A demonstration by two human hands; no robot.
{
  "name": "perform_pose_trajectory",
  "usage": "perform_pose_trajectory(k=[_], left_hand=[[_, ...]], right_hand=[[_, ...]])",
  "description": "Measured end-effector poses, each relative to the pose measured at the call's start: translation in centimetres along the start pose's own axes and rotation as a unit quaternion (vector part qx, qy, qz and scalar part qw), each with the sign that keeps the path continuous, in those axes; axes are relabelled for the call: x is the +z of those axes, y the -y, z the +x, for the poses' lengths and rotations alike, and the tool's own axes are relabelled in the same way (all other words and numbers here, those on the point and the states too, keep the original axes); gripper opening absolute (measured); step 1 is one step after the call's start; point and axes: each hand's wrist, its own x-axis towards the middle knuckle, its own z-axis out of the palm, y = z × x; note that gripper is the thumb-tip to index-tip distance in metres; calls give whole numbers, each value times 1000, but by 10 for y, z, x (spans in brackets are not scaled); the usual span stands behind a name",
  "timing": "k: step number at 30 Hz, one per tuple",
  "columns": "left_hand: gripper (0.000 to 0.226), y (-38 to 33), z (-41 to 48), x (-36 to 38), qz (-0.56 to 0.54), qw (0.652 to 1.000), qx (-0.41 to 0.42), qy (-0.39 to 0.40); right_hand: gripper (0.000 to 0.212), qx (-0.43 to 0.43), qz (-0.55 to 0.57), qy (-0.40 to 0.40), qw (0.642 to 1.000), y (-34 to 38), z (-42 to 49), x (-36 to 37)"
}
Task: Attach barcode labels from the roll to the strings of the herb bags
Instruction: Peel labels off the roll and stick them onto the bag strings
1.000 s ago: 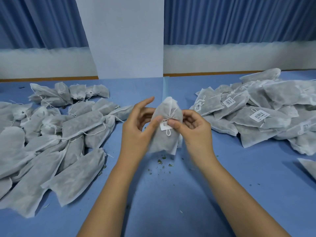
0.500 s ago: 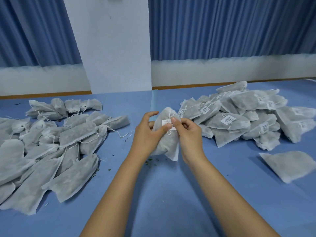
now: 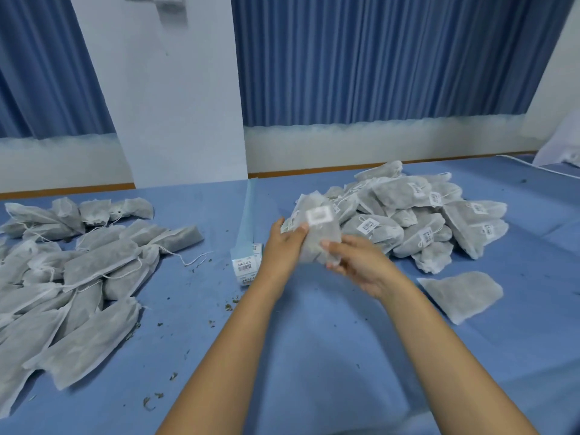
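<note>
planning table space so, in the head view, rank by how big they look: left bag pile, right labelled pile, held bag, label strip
1. left bag pile (nearer the camera)
2. right labelled pile
3. held bag
4. label strip, long but narrow

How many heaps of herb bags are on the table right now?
2. The unlabelled heap lies at the left, the labelled heap at the right. Besides these, a loose bag lies alone at the right, and the left hand and right hand grip the held bag.

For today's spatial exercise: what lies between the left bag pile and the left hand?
In the head view, the label strip lies there, flat on the blue cloth.
</note>
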Motion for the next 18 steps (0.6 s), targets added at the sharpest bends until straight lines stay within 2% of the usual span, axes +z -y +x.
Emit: perform_pose_trajectory(k=[2,5,8,11,13,15,17,18], left_hand=[[65,0,-1,12,-15,999,-4,49],[67,5,1,22,29,997,4,74],[57,14,3,24,50,995,0,91],[46,22,2,23,88,991,-2,101],[39,23,-1,20,107,990,38,84],[28,22,-5,10,124,985,119,-3],[26,23,-8,-9,144,960,175,-165],[28,25,-9,-20,167,939,168,-247]], right_hand=[[6,-35,142,-86,985,10,16,-12],[5,-38,281,-136,949,14,36,-28],[8,-35,279,-153,947,4,40,-29],[12,-36,249,-113,961,-12,38,-19],[20,-39,184,-96,977,-22,38,-8],[24,-46,83,-77,993,-31,37,8],[23,-47,-38,-44,997,-41,36,23],[25,-46,-94,-20,994,-45,36,30]])
